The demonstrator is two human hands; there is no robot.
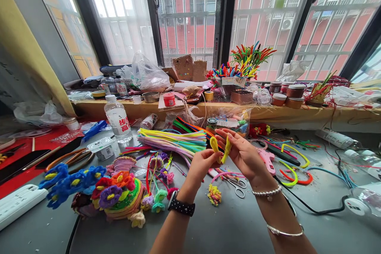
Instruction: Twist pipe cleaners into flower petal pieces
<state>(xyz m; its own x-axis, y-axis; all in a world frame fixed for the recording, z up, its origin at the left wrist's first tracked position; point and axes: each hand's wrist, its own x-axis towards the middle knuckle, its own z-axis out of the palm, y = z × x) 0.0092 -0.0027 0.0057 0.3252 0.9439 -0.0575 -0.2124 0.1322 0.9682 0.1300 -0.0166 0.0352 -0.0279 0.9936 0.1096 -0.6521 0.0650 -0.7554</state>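
Observation:
Both my hands are raised over the grey table, holding one yellow pipe cleaner (219,149) bent into loops. My left hand (203,165), with a black watch on its wrist, pinches the left loop. My right hand (242,154), wearing bracelets, pinches the right strand between thumb and fingers. Just beyond my hands lies a bundle of pastel pipe cleaners (174,140). Under my hands are scissors (237,186), a pink loop and a small multicoloured pipe-cleaner flower (214,195).
Finished pipe-cleaner flowers in a basket (114,193) sit at the left, with a water bottle (118,118) and a white power strip (18,204). A pink glue gun (267,158) and black cable (312,208) lie at the right. The window ledge (268,113) is crowded with jars.

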